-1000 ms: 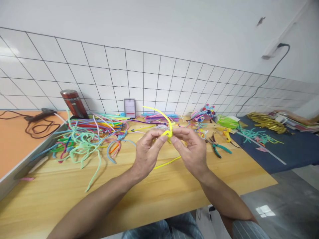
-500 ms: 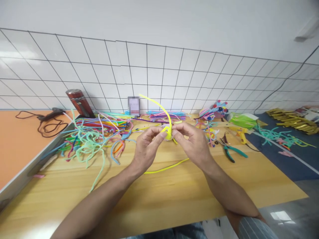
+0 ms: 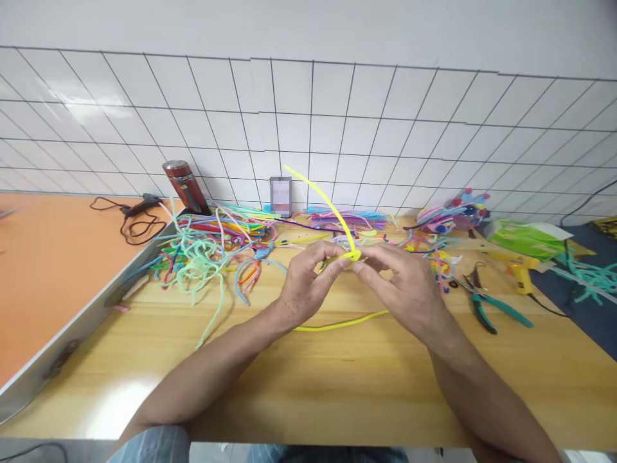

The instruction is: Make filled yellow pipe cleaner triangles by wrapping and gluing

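Observation:
Between my two hands is a yellow pipe cleaner (image 3: 332, 207), bent or coiled at its lower end, its long free end curving up and to the left. My left hand (image 3: 313, 280) pinches the bent part from the left with thumb and forefinger. From the right, my right hand (image 3: 402, 283) pinches the same part, thumb and fingers closed on it. Fingertips hide most of the coil. Below the hands another yellow pipe cleaner (image 3: 342, 325) lies on the wooden table (image 3: 299, 386), partly covered by my right hand.
Tangled pale green pipe cleaners (image 3: 197, 263) lie at left, near a red thermos (image 3: 186, 186). A phone (image 3: 281, 196) leans on the tiled wall. Pliers (image 3: 496, 310), a yellow glue gun (image 3: 520, 273) and a green packet (image 3: 525, 238) sit at right.
The camera view has turned, so the table's things sit differently in it. My hands still hold the yellow pipe cleaner, whose bent part now shows flatter between the fingertips.

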